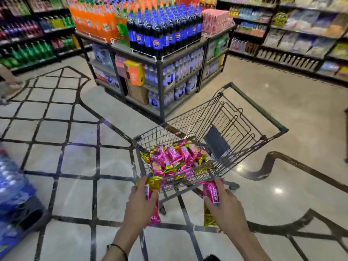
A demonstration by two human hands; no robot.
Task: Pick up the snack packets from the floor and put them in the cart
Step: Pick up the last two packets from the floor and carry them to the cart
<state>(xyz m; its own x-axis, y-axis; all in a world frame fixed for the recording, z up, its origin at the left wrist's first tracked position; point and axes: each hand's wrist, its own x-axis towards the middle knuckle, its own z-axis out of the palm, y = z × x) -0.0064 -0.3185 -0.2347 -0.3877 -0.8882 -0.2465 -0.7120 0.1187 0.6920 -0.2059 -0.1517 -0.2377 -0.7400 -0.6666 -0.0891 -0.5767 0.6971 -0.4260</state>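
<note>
With our left hand (pixel 140 201) and right hand (pixel 224 201) each clutching pink-and-gold snack packets (pixel 212 193) just short of the cart (pixel 138 140), whose basket already holds many, we risk dropping one outside its near rim.

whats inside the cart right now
A heap of pink and gold snack packets fills the near end of the cart; a dark flap stands behind it. The basket floor beneath the heap is covered.

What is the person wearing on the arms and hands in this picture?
Both forearms are bare, with no sleeves in view. The left hand has a thin dark band around its wrist. The right hand shows no glove, ring or watch that I can see.
</note>
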